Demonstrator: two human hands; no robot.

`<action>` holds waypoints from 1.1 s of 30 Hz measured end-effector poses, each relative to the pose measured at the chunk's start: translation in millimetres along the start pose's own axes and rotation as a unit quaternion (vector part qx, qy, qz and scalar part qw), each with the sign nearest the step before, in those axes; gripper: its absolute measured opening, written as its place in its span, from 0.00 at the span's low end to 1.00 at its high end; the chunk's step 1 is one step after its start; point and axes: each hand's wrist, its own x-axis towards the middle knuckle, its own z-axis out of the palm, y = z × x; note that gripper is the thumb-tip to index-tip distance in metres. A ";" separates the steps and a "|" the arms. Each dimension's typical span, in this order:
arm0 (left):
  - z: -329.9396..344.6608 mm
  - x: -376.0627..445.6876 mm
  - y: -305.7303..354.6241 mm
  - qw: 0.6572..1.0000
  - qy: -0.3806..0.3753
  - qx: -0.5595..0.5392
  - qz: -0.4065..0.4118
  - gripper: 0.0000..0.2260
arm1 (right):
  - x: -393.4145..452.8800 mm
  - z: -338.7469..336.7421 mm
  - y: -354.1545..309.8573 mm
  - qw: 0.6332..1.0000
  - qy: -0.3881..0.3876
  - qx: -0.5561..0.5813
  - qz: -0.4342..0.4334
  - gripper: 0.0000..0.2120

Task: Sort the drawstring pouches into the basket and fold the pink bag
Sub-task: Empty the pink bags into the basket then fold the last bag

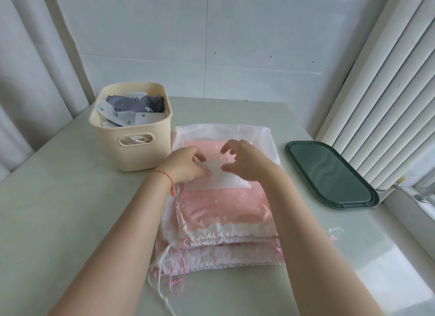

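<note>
Both hands are working atop the stacked pink drawstring bags [223,207] mid-tabletop [70,216], the left hand [186,166] pinching a small white pouch [221,178], the right hand [247,161] hovering loosely curled just beside it, the cream basket [131,127] sitting near left.

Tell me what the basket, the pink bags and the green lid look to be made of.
Basket: looks like moulded cream plastic, matte, with a rounded rim and cut-out handle. Pink bags: thin, slightly glossy film or coated fabric, judging by the sheen and pleated drawstring hems; which one, I cannot tell. Green lid: likely hard plastic, glossy, reflecting the blinds.
</note>
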 end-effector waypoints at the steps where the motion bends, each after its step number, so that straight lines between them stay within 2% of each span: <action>1: 2.5 1.5 -1.4 0.999 0.011 0.032 0.001 0.20 | 0.2 1.1 -0.7 1.000 0.003 -0.016 0.000 0.18; 5: 13.6 4.0 -4.6 0.992 0.018 0.120 0.034 0.21 | 2.1 10.9 0.2 0.997 -0.022 -0.077 0.002 0.11; 10: 10.0 4.0 -6.2 0.994 -0.030 0.101 0.022 0.19 | 1.6 18.1 -0.8 0.992 -0.030 -0.124 0.023 0.11; 13: 5.5 5.3 -4.5 0.996 -0.007 0.083 0.009 0.18 | 0.7 18.1 -1.7 0.990 -0.035 -0.133 0.028 0.14; 15: 5.0 5.4 -2.2 0.994 -0.009 0.107 -0.006 0.21 | 3.3 21.1 -3.3 0.988 -0.030 -0.146 0.038 0.18; 16: 3.7 5.2 0.0 0.993 -0.011 0.119 -0.011 0.20 | 3.6 20.5 -5.9 0.987 -0.018 -0.156 0.046 0.22; 18: 3.9 3.1 3.3 0.993 -0.001 0.120 -0.013 0.08 | 2.9 17.6 -8.6 0.981 -0.002 -0.183 0.066 0.32; 19: 3.5 1.4 5.7 0.993 0.015 0.115 -0.013 0.06 | 2.3 13.5 -9.1 0.980 -0.006 -0.187 0.070 0.36; 21: 3.1 -1.6 8.2 0.994 0.049 0.100 -0.006 0.09 | -2.5 -0.8 -9.5 0.984 -0.048 -0.159 0.067 0.43; 23: 1.3 -7.6 12.1 0.993 0.079 0.084 0.007 0.09 | -10.6 -20.1 -12.6 0.985 -0.098 -0.130 0.051 0.39; 25: -3.2 -15.5 18.2 0.991 0.114 0.059 0.024 0.06 | -15.8 -37.0 -19.3 0.985 -0.112 -0.131 0.018 0.29; 28: -13.3 -23.0 25.5 0.986 0.158 0.031 0.048 0.05 | -17.8 -50.2 -32.9 0.987 -0.068 -0.142 -0.010 0.18; 33: -38.2 -32.6 27.0 0.971 0.213 0.011 0.104 0.07 | -15.7 -58.0 -63.8 0.989 -0.017 -0.147 -0.026 0.16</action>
